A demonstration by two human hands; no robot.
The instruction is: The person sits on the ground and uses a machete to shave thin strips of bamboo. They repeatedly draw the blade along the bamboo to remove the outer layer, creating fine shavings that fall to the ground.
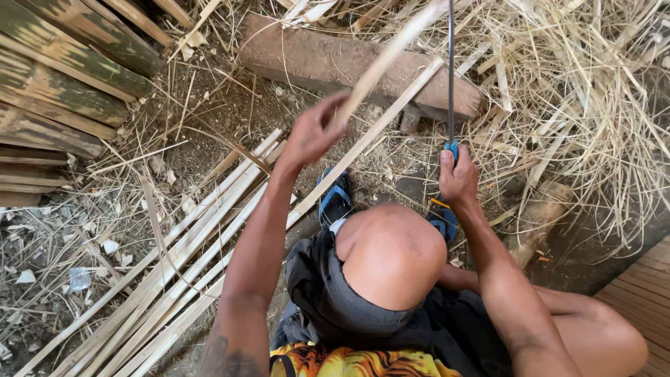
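My left hand (315,129) grips a long pale bamboo strip (391,52) that slants up to the right, blurred with motion. My right hand (457,174) is closed on the blue handle of a long dark blade (451,70) that stands almost vertical, edge close to the strip. I am seated on the ground with one bare knee (391,255) raised between my arms. A blue sandal (335,199) shows under the knee.
A bundle of split bamboo strips (174,272) lies diagonally at lower left. A thick log (335,63) lies across the top. Stacked bamboo slats (56,84) fill the upper left, loose shavings (579,91) the right, wooden decking (645,293) the lower right corner.
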